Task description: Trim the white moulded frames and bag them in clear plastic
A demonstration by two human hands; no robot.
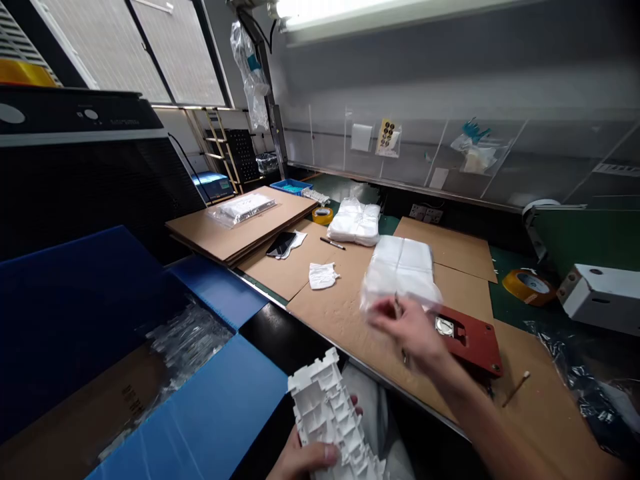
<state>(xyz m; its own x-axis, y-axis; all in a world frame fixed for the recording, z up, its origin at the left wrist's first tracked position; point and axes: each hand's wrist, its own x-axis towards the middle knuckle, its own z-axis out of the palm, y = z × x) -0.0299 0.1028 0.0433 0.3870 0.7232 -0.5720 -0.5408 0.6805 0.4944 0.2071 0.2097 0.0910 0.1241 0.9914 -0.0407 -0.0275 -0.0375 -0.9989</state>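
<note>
My left hand [305,460] is closed around a white moulded plastic piece [327,417] with rows of stepped compartments, tilted above my lap. The thumb presses on its face, and some fingertips show at the far edge. My right hand [400,323] is blurred, its fingers pinched together above the cardboard in front of a stack of clear plastic bags [400,263]. A thin, stick-like shape shows at those fingers, too smeared to name. Beside that wrist lies a red block [473,340] with a silvery metal insert.
A cotton swab [516,389] lies at the right. Further back are white bundled bags [355,220], a white cloth piece [323,275], a pen [333,243], a phone [281,244] and tape rolls [529,287]. An open blue box [210,413] with clear plastic packets stands at the left.
</note>
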